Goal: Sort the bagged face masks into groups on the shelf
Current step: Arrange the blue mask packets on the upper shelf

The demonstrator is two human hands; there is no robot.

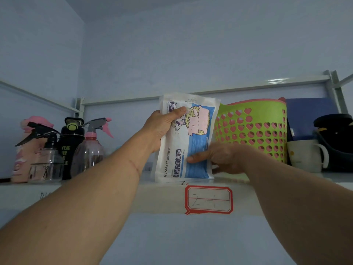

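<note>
The mask bag [188, 138] stands on end at the shelf [160, 199] edge. The left hand [162, 125] pinches its top, and the right hand [219, 159] pinches its lower side. It looks light, soft and slippery; hold the edges.

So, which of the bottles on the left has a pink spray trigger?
The clear spray bottle with the pink collar, rightmost of the group. The other clear spray bottle has a black trigger; the black bottle has a flip lid.

We grip a white-and-blue mask bag [188, 138] with a cartoon print; right of our grip, a green basket [254, 129] shows pink hearts.
</note>
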